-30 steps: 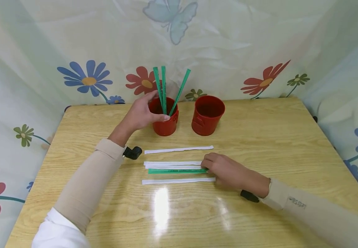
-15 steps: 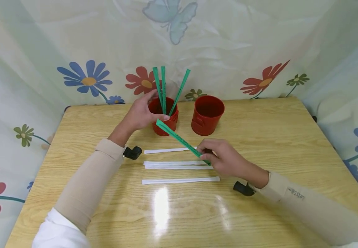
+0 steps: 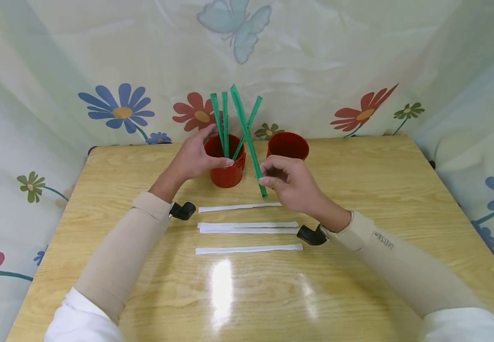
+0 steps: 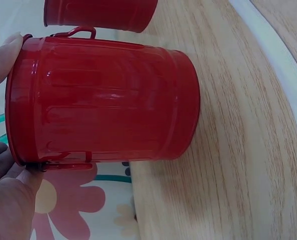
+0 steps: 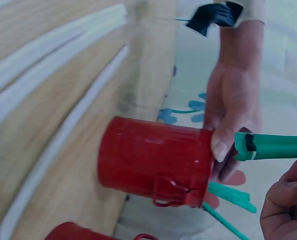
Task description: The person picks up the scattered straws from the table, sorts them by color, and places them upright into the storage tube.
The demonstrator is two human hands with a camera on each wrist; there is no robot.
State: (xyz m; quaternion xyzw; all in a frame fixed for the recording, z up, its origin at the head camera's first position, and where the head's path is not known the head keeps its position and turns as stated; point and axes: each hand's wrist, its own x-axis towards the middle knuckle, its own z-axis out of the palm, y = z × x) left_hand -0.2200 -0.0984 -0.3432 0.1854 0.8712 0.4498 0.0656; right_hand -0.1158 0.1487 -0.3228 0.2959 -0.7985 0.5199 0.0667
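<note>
My left hand [image 3: 193, 157] holds the left red bucket [image 3: 227, 175] by its rim, thumb at the front and fingers on the far side. In that bucket lean 3 green wrapped straws [image 3: 225, 121]; their lower ends are hidden inside. My right hand [image 3: 293, 186] pinches another green wrapped straw [image 3: 250, 142] near its lower end, above the table and right of that bucket. This straw tilts up to the left, its crimped, jagged end [image 5: 246, 146] showing in the right wrist view. The right red bucket [image 3: 288, 142] stands partly hidden behind my right hand.
Several white wrapped straws lie crosswise on the wooden table [image 3: 165, 285]: a white straw [image 3: 238, 207] at the back, a close pair [image 3: 247, 228] in the middle, a front white straw [image 3: 248, 249]. A flowered curtain [image 3: 315, 71] hangs behind the table.
My right hand has lifted the green straw off the table from among the white ones, turned it steeply upward and carried it toward the left bucket. My left hand stays on the rim.
</note>
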